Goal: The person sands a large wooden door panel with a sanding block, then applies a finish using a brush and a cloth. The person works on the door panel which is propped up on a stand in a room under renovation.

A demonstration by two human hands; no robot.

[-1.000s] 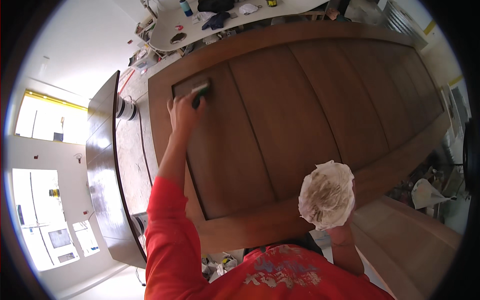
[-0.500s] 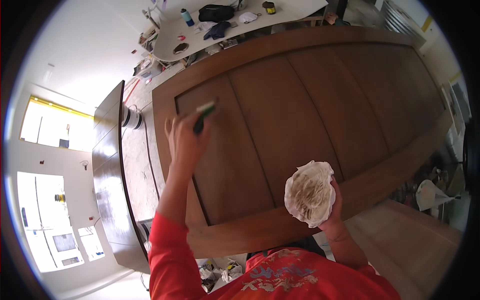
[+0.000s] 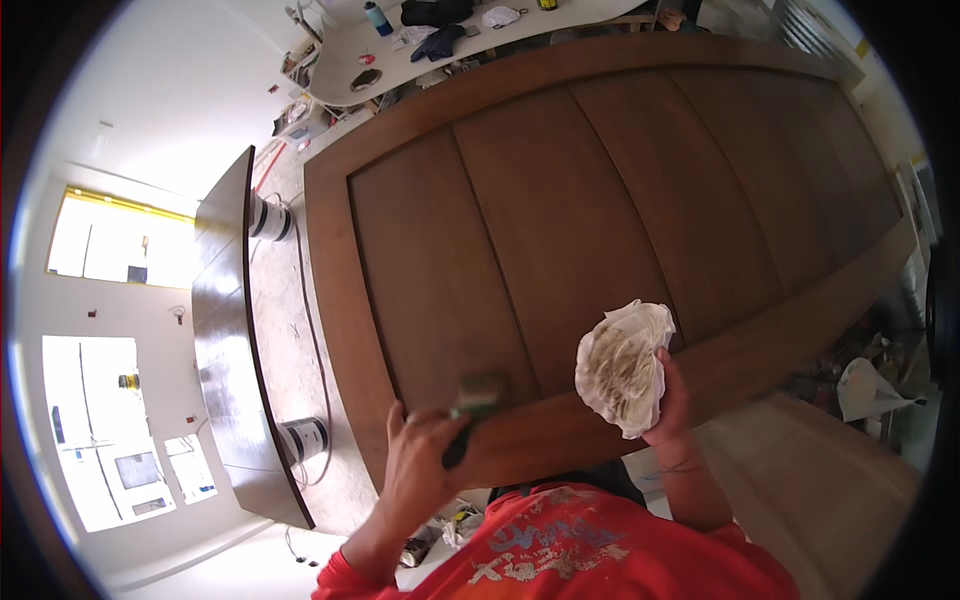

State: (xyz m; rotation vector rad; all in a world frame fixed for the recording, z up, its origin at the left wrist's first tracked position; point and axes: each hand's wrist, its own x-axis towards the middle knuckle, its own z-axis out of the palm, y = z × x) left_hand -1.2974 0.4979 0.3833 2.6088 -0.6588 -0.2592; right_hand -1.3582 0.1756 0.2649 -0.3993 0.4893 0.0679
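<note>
A large brown wooden panel door (image 3: 560, 250) with long recessed boards lies flat in front of me. My left hand (image 3: 420, 455) is closed around a brush (image 3: 459, 443) with a dark handle and a green part near its head. The bristle end is blurred and lies at the near end of the leftmost board, by the near rail. In my right hand (image 3: 673, 410) is a crumpled white rag (image 3: 625, 370), its upper face smeared with brown stains. It is held above the near right part of the door, and the fingers beneath it are partly hidden.
A second dark panel (image 3: 235, 350) is at the left, with white buckets (image 3: 304, 440) beside it. Behind the door stands a white table (image 3: 345, 60) bearing a blue bottle (image 3: 378, 18), dark cloths and small items. A cable (image 3: 305, 290) runs along the floor.
My left hand has swept the brush from the far part of the leftmost board down toward me. My right hand and the rag have shifted only slightly; the view has tilted a little.
</note>
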